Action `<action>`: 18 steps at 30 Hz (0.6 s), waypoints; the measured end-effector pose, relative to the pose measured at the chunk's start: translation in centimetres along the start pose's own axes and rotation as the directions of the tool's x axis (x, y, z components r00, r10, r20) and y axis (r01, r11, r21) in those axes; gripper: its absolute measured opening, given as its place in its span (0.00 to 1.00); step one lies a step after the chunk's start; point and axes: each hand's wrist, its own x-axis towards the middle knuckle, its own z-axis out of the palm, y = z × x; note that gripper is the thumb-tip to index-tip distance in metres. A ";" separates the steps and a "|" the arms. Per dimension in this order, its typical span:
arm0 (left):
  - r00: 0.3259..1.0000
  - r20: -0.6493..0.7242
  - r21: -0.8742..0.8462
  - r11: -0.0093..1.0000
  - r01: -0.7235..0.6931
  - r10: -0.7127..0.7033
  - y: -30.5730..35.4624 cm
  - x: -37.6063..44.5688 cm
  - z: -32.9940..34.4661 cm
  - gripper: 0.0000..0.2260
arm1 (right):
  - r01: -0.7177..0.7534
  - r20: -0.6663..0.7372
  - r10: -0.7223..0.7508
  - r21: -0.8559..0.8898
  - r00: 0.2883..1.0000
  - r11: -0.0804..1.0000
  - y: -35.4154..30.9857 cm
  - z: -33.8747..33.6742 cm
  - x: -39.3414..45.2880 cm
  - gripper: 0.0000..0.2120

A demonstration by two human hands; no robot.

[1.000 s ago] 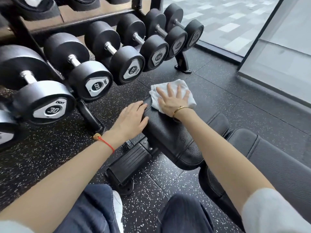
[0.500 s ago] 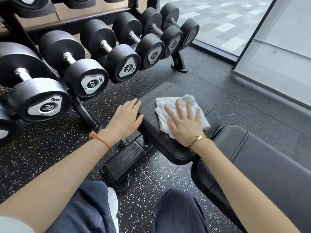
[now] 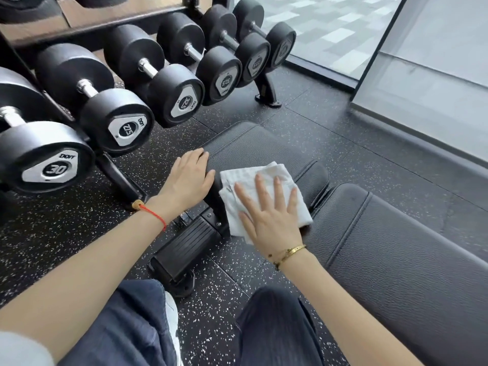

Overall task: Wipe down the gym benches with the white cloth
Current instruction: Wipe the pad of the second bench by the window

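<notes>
A black padded gym bench lies low across the floor, with a small seat pad [image 3: 258,146] and a longer back pad [image 3: 396,254] to the right. The white cloth [image 3: 264,178] is spread over the near corner of the seat pad. My right hand [image 3: 269,215] presses flat on the cloth with straight, spread fingers. My left hand [image 3: 187,178] rests flat on the left edge of the seat pad, just beside the cloth. The cloth's near edge hangs over the pad's side.
A rack of black dumbbells [image 3: 118,125] stands close on the left, its foot [image 3: 266,93] beyond the seat pad. The bench's black base foot [image 3: 184,249] sticks out below the seat. A glass wall [image 3: 422,83] runs along the right. My knees [image 3: 274,326] are at the bottom.
My right hand has dragged the cloth from the far end of the seat pad toward me, down to its near corner. My left hand has stayed on the pad's left edge.
</notes>
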 end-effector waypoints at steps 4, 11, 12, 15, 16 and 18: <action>1.000 -0.001 0.000 1.000 -0.006 0.006 0.3 -0.1 0.0 0.26 | 0.049 0.027 -0.049 0.006 0.998 0.999 1.1 0.1 -2.6 0.26; 0.996 -0.020 -0.002 0.997 -0.083 0.083 1.6 -0.7 0.1 0.25 | -0.240 0.144 0.217 0.162 0.965 0.957 7.2 -2.2 4.2 0.24; 0.994 -0.023 -0.003 0.994 -0.106 0.106 2.0 -0.8 0.2 0.25 | -0.230 0.155 0.204 0.176 0.967 0.957 7.6 -2.3 4.0 0.24; 0.985 -0.039 -0.014 0.985 -0.171 0.170 3.5 -0.9 0.4 0.25 | -0.168 0.129 0.146 0.181 0.981 0.969 8.0 -2.0 0.5 0.24; 0.981 -0.044 -0.018 0.982 -0.189 0.188 4.1 -0.8 0.5 0.25 | -0.162 0.110 0.146 0.154 0.983 0.975 8.2 -1.7 -1.3 0.24; 0.972 -0.044 -0.010 0.973 -0.230 0.229 5.1 -0.7 0.9 0.25 | -0.187 0.077 0.180 0.086 0.981 0.979 8.8 -1.4 -4.6 0.24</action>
